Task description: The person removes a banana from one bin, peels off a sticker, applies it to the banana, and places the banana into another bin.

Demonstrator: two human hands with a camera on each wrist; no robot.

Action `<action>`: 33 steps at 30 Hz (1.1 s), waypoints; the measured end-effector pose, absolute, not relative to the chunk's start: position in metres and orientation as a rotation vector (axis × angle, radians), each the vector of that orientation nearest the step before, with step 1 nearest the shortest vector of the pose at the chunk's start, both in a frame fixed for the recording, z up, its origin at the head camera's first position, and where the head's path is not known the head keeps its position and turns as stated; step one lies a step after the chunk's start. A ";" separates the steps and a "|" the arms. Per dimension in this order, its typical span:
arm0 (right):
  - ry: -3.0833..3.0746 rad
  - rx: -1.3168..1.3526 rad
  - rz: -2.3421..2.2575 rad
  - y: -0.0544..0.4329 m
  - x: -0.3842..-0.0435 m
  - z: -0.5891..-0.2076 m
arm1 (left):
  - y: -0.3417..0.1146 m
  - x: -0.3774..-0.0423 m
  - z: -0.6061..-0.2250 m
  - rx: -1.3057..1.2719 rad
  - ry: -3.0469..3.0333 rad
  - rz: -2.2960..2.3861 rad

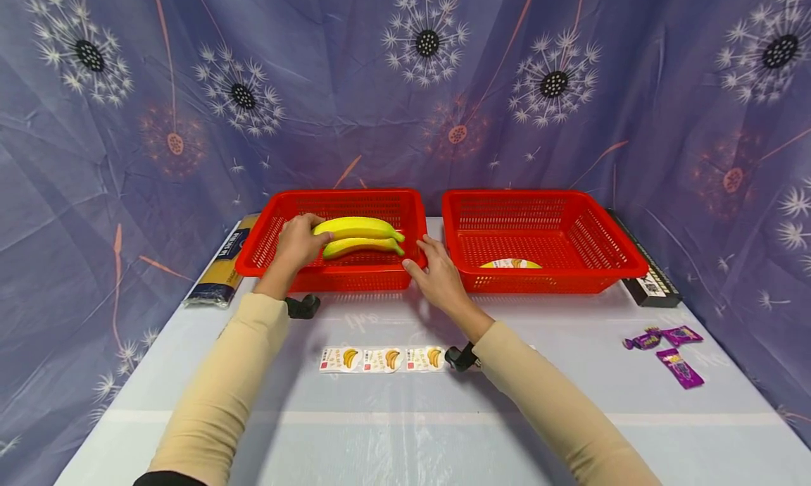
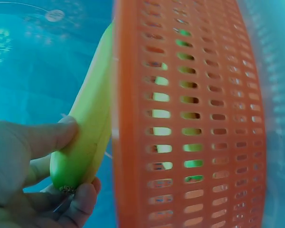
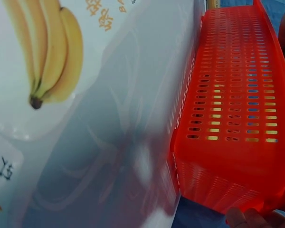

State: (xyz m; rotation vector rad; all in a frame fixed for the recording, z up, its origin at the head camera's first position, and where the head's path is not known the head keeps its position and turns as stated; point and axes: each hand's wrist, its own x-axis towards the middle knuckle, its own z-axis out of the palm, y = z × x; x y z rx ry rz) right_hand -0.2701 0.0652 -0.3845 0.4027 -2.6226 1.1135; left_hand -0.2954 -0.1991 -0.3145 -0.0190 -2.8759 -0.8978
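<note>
We seem mid-transfer, our left hand (image 1: 298, 242) pinching a banana (image 1: 357, 227) by one end, our right hand (image 1: 441, 277) touching the red plastic basket (image 1: 351, 282), its hold unclear, so steady control is probably needed next.

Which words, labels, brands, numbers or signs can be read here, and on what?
"the": white table, faint.
"BA": banana sticker, rest cut off.
Too small or blurred: the sticker's other characters; print on the yellow-and-blue packet, black box, purple wrappers.

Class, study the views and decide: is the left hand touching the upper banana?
Touching. The left wrist view shows it plainly: the left hand pinches the upper banana near its dark tip, thumb against its side.
</note>
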 end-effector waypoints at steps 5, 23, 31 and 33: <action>-2.621 0.417 1.110 0.066 -0.270 -0.384 | -0.205 -0.274 -0.305 0.023 -2.740 -1.044; -2.610 0.430 1.081 0.067 -0.270 -0.384 | -0.207 -0.186 -0.347 -0.063 -2.636 -1.231; -2.620 0.444 1.086 0.067 -0.271 -0.384 | -0.187 -0.179 -0.391 -0.135 -2.778 -1.097; -2.624 0.449 1.092 0.068 -0.270 -0.385 | -0.178 -0.181 -0.399 -0.162 -2.801 -1.047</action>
